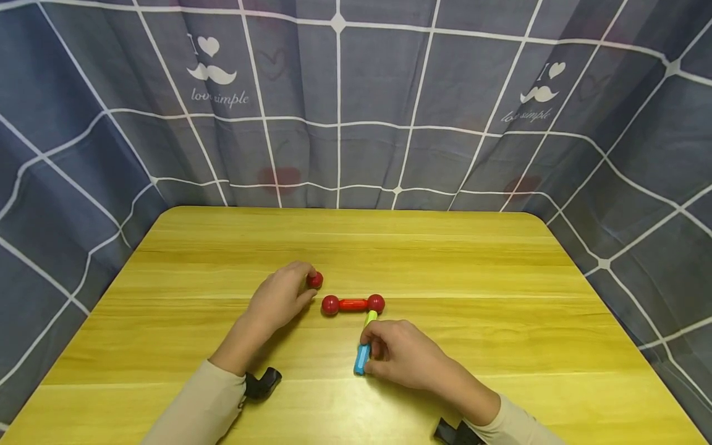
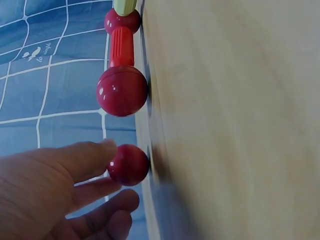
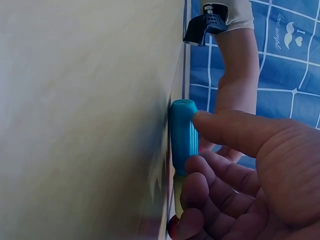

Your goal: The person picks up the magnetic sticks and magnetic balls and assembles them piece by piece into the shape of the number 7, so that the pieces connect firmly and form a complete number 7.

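A shiny red ball [image 1: 315, 280] lies on the table, and my left hand [image 1: 280, 296] has thumb and forefinger at opposite sides of it, pinching it lightly. Closer to the middle, a red rod [image 1: 353, 305] joins two more red balls, the left ball [image 1: 330, 305] and the right ball [image 1: 376, 303]. From the right ball a yellow-green rod [image 1: 371, 317] runs toward me, partly hidden by fingers. My right hand [image 1: 408, 355] pinches a blue ribbed rod [image 3: 184, 137] between thumb and fingers. The blue rod lies in line with the yellow-green one; fingers cover where they meet in the head view.
The wood-grain table [image 1: 473, 266] has rounded far corners. A grey-blue curtain [image 1: 367, 154] with white grid lines hangs behind it and along both sides. Black wrist devices [image 1: 263, 383] sit at both sleeve cuffs, low over the table.
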Available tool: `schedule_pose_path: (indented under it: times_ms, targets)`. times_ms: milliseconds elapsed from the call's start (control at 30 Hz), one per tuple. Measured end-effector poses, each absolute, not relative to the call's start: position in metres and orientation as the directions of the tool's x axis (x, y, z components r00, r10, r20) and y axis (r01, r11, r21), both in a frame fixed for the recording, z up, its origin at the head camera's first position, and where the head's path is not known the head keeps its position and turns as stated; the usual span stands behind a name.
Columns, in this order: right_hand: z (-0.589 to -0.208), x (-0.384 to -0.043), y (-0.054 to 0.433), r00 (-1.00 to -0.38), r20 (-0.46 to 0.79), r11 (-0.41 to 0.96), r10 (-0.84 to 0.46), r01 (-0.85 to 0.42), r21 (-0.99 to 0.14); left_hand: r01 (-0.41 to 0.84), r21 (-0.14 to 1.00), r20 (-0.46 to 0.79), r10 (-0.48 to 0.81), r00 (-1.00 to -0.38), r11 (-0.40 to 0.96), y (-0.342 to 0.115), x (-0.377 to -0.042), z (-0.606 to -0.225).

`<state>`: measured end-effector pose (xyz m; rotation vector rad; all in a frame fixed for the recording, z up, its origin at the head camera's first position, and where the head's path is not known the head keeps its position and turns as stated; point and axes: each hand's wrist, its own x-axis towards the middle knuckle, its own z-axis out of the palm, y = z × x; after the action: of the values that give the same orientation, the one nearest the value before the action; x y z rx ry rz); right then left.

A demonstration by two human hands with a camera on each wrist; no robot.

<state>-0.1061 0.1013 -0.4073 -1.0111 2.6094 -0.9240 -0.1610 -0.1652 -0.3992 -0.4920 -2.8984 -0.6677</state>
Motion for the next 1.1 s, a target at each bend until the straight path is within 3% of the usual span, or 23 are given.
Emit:
schedule_pose_path:
  times_ms: [533,1100]
  targets:
    - [-0.406,-0.108,0.097,-0.698,-0.007,0.579,-0.716,-0.587,-0.565,0.357,0.315,0.167,0.319,-0.933,0.879,-0.160,-0.159,-0.399]
    - [-0.408,-0.113,0.101,-0.677,0.022,0.554,-0.736,-0.620,-0.556,0.287,0.374,-0.001,0.310,-0.951,0.882,-0.162,-0.145,-0.386]
